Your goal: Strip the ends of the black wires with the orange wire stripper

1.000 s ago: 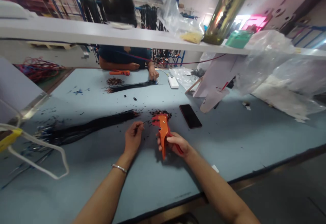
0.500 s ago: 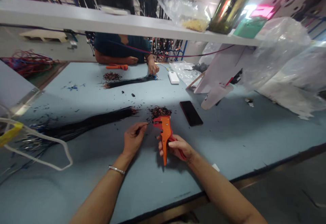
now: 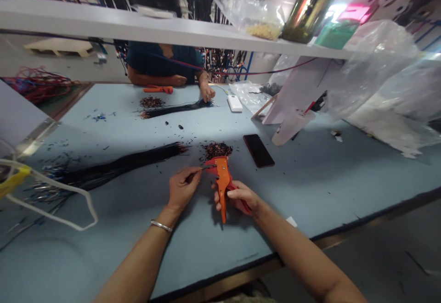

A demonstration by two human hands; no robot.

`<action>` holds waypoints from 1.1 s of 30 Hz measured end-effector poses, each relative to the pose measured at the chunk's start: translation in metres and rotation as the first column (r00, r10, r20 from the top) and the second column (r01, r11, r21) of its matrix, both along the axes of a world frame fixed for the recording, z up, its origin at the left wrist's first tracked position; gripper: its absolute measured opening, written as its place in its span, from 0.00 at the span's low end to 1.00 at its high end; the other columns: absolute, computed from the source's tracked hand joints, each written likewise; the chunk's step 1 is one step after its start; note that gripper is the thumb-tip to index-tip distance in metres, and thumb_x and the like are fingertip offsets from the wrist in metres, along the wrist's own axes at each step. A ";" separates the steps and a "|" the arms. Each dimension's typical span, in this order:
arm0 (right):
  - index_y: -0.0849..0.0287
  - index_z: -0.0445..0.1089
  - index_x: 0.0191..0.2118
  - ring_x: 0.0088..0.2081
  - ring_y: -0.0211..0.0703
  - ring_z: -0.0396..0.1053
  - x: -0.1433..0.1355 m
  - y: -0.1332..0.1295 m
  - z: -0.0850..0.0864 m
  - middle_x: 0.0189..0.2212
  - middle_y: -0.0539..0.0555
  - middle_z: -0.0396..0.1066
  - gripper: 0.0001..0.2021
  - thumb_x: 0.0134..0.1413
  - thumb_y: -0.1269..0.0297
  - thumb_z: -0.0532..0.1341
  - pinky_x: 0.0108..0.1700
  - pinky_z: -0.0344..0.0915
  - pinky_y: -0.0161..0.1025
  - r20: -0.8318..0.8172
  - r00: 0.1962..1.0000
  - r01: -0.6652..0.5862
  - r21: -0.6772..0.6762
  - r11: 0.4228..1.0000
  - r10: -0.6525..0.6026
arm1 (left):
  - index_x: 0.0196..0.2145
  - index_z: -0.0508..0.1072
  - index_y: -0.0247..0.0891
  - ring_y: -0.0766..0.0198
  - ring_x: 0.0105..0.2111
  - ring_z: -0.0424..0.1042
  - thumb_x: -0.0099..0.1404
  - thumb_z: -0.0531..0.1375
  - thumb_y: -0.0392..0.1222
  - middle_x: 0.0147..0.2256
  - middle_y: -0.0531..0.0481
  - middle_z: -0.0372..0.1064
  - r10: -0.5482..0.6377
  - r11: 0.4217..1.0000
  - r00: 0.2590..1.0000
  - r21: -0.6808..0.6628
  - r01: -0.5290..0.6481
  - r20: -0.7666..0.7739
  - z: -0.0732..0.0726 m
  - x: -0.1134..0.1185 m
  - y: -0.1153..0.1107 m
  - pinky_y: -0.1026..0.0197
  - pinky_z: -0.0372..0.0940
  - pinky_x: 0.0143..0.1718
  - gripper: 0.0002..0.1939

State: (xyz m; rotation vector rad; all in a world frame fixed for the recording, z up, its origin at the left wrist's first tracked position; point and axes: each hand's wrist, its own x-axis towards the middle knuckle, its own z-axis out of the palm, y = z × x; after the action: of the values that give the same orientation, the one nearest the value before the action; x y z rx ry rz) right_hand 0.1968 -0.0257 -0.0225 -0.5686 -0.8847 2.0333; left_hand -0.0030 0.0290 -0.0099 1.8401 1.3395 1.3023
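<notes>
My left hand (image 3: pixel 183 187) pinches a thin dark wire (image 3: pixel 202 168), whose end lies at the jaws of an orange and red wire stripper (image 3: pixel 223 174). Wrapped round the stripper's handles is my right hand (image 3: pixel 239 197). Just beyond the jaws lies a pile of small black and copper-coloured scraps (image 3: pixel 217 150). A long bundle of black wires (image 3: pixel 127 165) stretches across the table to the left of my left hand, its blue and silver ends at the far left.
A phone (image 3: pixel 258 150) and a translucent cup (image 3: pixel 291 128) lie to the right. Across the table (image 3: pixel 310 188), a person's hand (image 3: pixel 206 92) touches another wire bundle (image 3: pixel 175 109). A white shelf (image 3: pixel 103 25) crosses above. At left is a white loop (image 3: pixel 93 211).
My left hand has moved slightly right, bringing the wire's end to the stripper's jaws. The stripper has shifted slightly left in my right hand.
</notes>
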 end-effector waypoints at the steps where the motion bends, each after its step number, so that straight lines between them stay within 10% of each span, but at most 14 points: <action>1: 0.67 0.68 0.48 0.33 0.46 0.76 0.000 0.000 0.000 0.35 0.58 0.75 0.22 0.49 0.62 0.66 0.32 0.73 0.40 0.001 1.000 0.001 0.002 1.000 -0.001 | 0.30 0.80 0.38 0.66 0.23 0.68 0.60 0.59 0.46 0.25 0.50 0.76 -0.006 1.000 1.000 0.013 0.005 0.007 -0.001 0.000 0.000 0.65 0.63 0.26 0.12; 13: 0.65 0.70 0.48 0.32 0.46 0.76 0.002 0.000 -0.001 0.35 0.57 0.75 0.22 0.48 0.60 0.68 0.31 0.73 0.39 0.020 1.000 0.002 0.018 1.000 -0.003 | 0.29 0.79 0.38 0.69 0.21 0.66 0.60 0.61 0.41 0.23 0.52 0.74 -0.020 0.994 0.999 0.110 0.015 0.041 -0.004 -0.003 0.001 0.68 0.60 0.25 0.08; 20: 0.63 0.67 0.47 0.34 0.45 0.73 0.011 -0.003 0.012 0.37 0.58 0.72 0.23 0.50 0.54 0.68 0.32 0.71 0.39 0.322 0.940 0.038 0.242 0.970 -0.117 | 0.28 0.79 0.37 0.69 0.21 0.62 0.58 0.61 0.42 0.21 0.54 0.69 0.024 0.998 0.995 0.052 -0.029 0.092 -0.001 -0.001 -0.001 0.67 0.58 0.24 0.08; 28: 0.61 0.69 0.37 0.28 0.38 0.64 0.017 -0.006 0.036 0.30 0.51 0.69 0.14 0.57 0.54 0.59 0.33 0.63 0.35 0.633 0.619 -0.050 0.622 0.781 -0.465 | 0.28 0.79 0.37 0.66 0.26 0.67 0.55 0.64 0.45 0.25 0.51 0.74 0.098 0.977 0.937 -0.211 -0.026 0.336 -0.002 0.010 -0.010 0.65 0.61 0.29 0.08; 33: 0.60 0.67 0.48 0.37 0.45 0.70 0.012 -0.007 0.036 0.38 0.55 0.73 0.16 0.54 0.63 0.59 0.42 0.66 0.41 0.580 0.426 -0.118 0.797 0.593 -0.694 | 0.27 0.79 0.37 0.68 0.24 0.64 0.50 0.68 0.46 0.24 0.54 0.71 0.174 0.935 0.792 -0.351 0.054 0.585 -0.002 0.019 -0.011 0.67 0.59 0.28 0.10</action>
State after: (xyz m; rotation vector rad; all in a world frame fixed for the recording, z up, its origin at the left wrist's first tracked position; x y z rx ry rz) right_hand 0.2088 -0.0322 0.0132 -1.2033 -1.9201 0.6682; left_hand 0.0157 0.0176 -0.0119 1.0028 1.1694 1.4118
